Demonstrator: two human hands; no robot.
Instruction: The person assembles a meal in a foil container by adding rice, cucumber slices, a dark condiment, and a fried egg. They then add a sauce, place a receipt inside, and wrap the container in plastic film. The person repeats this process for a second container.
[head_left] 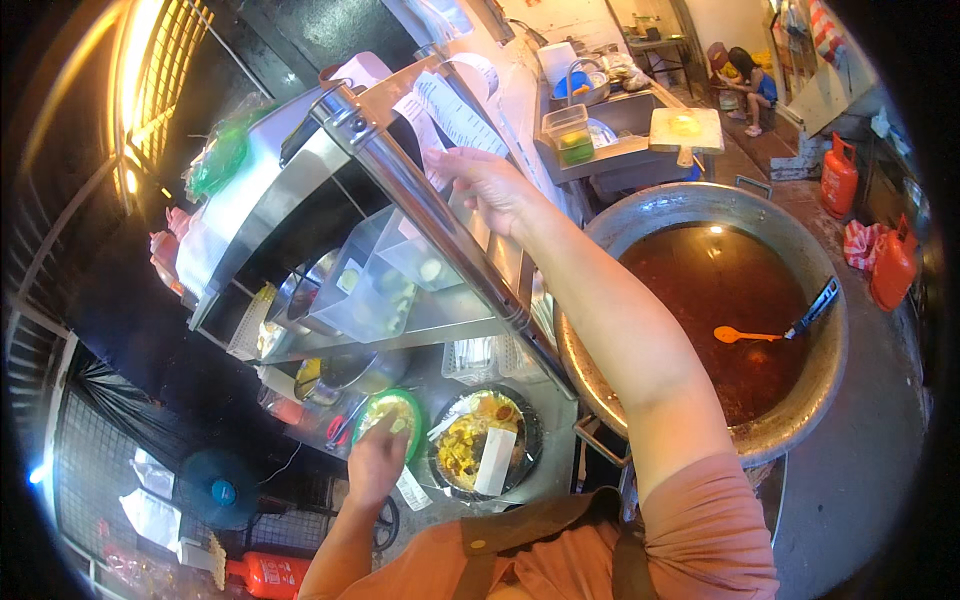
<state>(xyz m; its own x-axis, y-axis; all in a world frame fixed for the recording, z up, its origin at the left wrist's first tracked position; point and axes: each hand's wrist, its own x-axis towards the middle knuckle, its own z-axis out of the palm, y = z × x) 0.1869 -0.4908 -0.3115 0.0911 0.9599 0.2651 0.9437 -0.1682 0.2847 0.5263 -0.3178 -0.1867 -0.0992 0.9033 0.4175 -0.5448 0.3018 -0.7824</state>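
My right hand [492, 190] is raised to the top of the metal shelf rack. Its fingertips pinch a white printed paper slip [418, 122], one of several hanging there. Low on the left, my left hand [376, 462] reaches over a round green-rimmed container [414, 412] with pale contents. Its fingers point down into it and are blurred, so their grip is unclear. Beside that container stands a round dark tray [436, 470] of yellow food with a white paper strip [495, 462] lying across it. Another paper slip [412, 489] lies next to my left wrist.
A huge metal pot [835, 380] of dark red-brown liquid stands to the right, with an orange ladle [738, 334] in it. Clear plastic bins [372, 300] sit on the rack [440, 225]. Red gas cylinders [893, 268] and a sink [635, 120] lie beyond. A person [752, 88] crouches far off.
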